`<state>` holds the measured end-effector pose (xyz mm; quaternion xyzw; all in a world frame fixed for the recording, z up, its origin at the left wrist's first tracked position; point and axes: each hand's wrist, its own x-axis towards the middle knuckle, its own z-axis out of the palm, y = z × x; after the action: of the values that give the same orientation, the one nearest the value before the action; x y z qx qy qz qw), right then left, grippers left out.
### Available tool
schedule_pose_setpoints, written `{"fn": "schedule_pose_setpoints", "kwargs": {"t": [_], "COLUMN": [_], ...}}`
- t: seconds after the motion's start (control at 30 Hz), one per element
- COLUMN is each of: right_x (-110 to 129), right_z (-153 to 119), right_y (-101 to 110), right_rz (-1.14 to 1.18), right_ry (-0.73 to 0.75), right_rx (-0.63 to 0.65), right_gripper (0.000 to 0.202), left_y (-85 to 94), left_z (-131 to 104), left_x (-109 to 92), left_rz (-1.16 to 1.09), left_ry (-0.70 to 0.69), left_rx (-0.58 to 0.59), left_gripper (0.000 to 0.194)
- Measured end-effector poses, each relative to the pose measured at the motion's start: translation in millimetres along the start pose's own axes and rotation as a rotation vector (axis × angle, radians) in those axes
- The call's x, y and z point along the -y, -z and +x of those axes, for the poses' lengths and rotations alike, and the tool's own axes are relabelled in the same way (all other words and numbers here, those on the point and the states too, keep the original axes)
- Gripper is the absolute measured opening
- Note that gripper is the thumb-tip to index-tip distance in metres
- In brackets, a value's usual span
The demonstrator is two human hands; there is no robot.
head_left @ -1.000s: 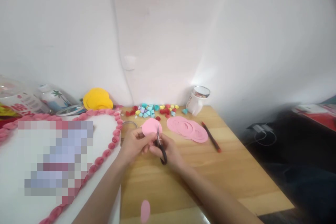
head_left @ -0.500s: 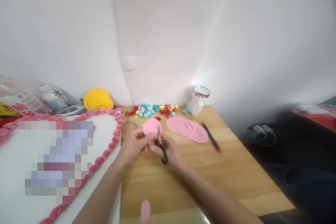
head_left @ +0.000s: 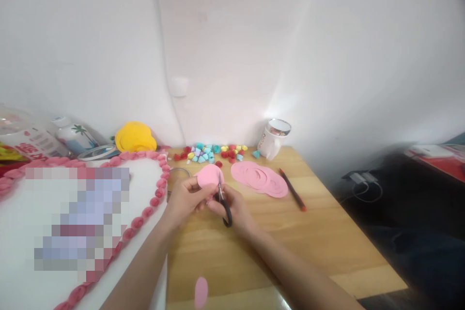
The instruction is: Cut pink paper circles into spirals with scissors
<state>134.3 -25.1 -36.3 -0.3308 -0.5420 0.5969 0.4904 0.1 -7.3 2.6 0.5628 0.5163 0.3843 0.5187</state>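
My left hand (head_left: 184, 199) pinches a round piece of pink paper (head_left: 208, 175) between thumb and fingers, above the wooden table (head_left: 232, 256). In my right hand (head_left: 234, 209) is a pair of scissors (head_left: 226, 212) with black handles, its blades pointing up against the right edge of the pink paper. How far the blades are apart is too small to tell. Just right of my hands lie overlapping pink paper rounds (head_left: 258, 178). Near the table's front is a pink paper oval (head_left: 201, 292).
A white board (head_left: 22, 232) edged with pink paper rolls covers the left side. Small coloured paper rolls (head_left: 203, 153) lie along the wall beside a white mug (head_left: 272, 141). A dark pen (head_left: 292, 191) lies at right; yellow paper pieces (head_left: 135, 137) and a bottle (head_left: 75, 134) stand behind the board.
Hardly anything differs. Both hands keep their grip in the same place, and the pink paper's outline at its left edge has shifted very slightly.
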Motion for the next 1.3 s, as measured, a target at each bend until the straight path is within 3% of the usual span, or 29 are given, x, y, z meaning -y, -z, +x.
{"fn": "schedule_pose_setpoints", "kwargs": {"t": [1.3], "right_x": [-3.8], "right_z": [-1.1], "right_y": [0.9], "right_rz": [-0.092], "right_ry": [-0.019], "right_rx": [-0.070], "right_gripper": [0.034], "left_y": [5.9], "left_z": [4.4], "left_x": [8.1], "left_rz": [-0.025], "left_ry": [-0.034], "left_rx": [-0.018], "left_gripper": [0.027]}}
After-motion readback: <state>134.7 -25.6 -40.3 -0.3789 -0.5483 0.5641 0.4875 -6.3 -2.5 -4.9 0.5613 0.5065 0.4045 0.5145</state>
